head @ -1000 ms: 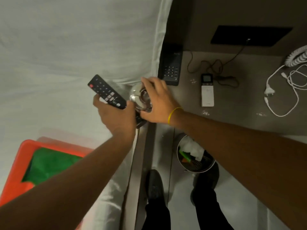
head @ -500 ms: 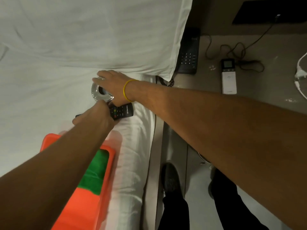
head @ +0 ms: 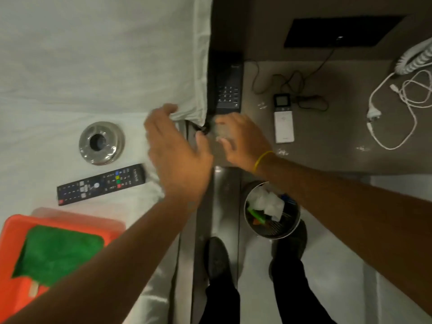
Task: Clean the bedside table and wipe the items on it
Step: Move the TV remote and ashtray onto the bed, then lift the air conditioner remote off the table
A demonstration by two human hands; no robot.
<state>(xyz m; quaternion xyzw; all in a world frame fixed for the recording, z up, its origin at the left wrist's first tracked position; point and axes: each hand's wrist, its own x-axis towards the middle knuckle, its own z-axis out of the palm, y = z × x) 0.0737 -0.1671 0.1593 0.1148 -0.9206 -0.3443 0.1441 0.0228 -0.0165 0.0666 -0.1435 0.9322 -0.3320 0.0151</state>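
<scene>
A round glass ashtray (head: 102,143) and a black TV remote (head: 101,184) lie on the white bed sheet. My left hand (head: 177,155) hovers open over the bed's edge, holding nothing. My right hand (head: 243,139), with a yellow band at the wrist, is spread over the near left corner of the brown bedside table (head: 327,146), just below the black phone (head: 228,90); it is blurred and nothing is visibly held. A white remote (head: 283,120) lies on the table to its right.
An orange tray (head: 14,232) with a green cloth (head: 58,253) sits on the bed at lower left. A white charger cable (head: 395,113) and a black cord (head: 292,87) lie on the table. A waste bin (head: 272,209) stands on the floor by my feet.
Both hands set the ashtray and the black remote down on the bed and let go. They have moved right, toward the bedside table's corner.
</scene>
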